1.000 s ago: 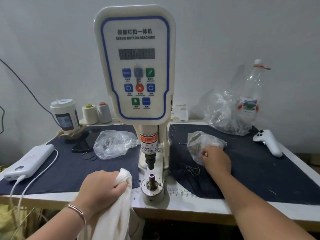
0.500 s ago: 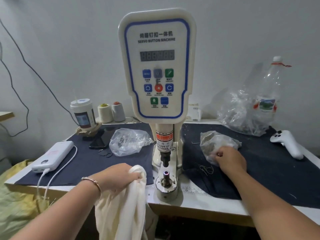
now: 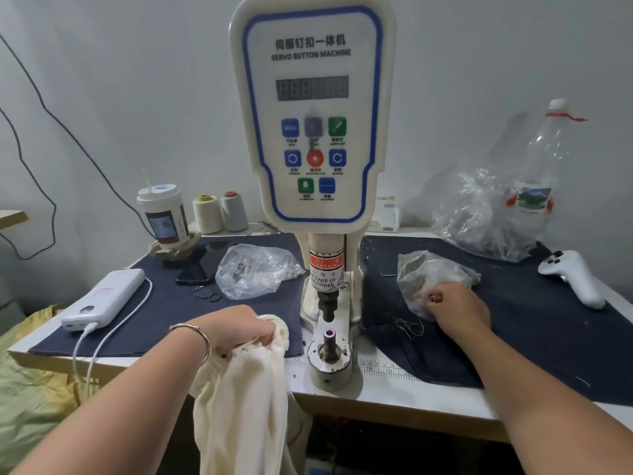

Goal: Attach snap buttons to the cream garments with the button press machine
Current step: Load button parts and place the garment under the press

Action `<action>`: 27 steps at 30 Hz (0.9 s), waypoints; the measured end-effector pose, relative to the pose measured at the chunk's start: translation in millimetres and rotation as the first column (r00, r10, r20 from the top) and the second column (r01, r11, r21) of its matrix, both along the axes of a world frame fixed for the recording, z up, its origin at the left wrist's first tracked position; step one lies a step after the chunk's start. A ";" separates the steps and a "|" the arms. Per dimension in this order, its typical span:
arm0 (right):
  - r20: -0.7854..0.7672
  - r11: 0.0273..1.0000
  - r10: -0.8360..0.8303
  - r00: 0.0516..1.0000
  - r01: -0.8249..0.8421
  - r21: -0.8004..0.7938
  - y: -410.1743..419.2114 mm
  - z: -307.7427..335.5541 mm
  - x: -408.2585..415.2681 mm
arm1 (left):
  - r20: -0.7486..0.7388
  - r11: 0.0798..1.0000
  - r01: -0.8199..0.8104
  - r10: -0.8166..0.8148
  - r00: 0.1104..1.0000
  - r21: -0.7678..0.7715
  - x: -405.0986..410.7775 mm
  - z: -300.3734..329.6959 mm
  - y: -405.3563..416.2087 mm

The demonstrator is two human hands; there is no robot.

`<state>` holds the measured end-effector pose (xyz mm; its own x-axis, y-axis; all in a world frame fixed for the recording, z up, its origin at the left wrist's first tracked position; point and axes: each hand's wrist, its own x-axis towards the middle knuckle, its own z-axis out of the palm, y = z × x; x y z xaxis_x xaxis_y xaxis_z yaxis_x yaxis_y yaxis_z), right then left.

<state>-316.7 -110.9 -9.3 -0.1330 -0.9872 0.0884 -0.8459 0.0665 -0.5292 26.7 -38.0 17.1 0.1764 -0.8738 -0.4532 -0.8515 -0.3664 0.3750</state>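
Head view: left hand [image 3: 236, 329] bunches soft cream knit garment [image 3: 246, 402] at worktop front edge, beside white servo button press machine [image 3: 313, 132]. Right hand [image 3: 457, 308] pinches small metal snap [image 3: 432, 297] at crinkled clear plastic bag [image 3: 428, 272], right side. Pick one snap only, seat it square on lower die [image 3: 329, 337], fingers clear of punch.

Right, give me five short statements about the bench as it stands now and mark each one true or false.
1. The left hand grips the cream garment at the table's front edge. True.
2. The garment lies over the lower die of the button machine. False: the die is bare, with the garment to its left.
3. The right hand is at the clear plastic bag right of the machine, fingers pinched. True.
4. The white power bank has no cable plugged in. False: a white cable runs from its near end.
5. The white controller lies at the table's left end. False: it lies at the far right.
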 end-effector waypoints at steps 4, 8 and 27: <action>0.003 0.995 0.082 0.997 -0.082 0.048 1.9 5.5 -1.1 | -0.027 1.000 -0.017 0.017 0.999 -0.001 -0.2 -1.1 0.1; 0.030 0.996 0.086 0.996 -0.086 -0.006 -0.6 3.4 -1.6 | -0.023 0.999 -0.032 0.032 0.999 0.010 1.2 -1.4 -3.2; -0.217 0.945 0.112 0.970 -0.172 -0.279 16.5 17.6 -19.3 | -0.034 0.996 -0.010 0.007 0.999 -0.087 0.3 -5.4 4.4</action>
<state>-336.0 -94.4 8.3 0.0558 -0.9203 0.3872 -0.9238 -0.1947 -0.3297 27.1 -33.7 11.7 0.1701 -0.9087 -0.3814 -0.8346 -0.3386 0.4345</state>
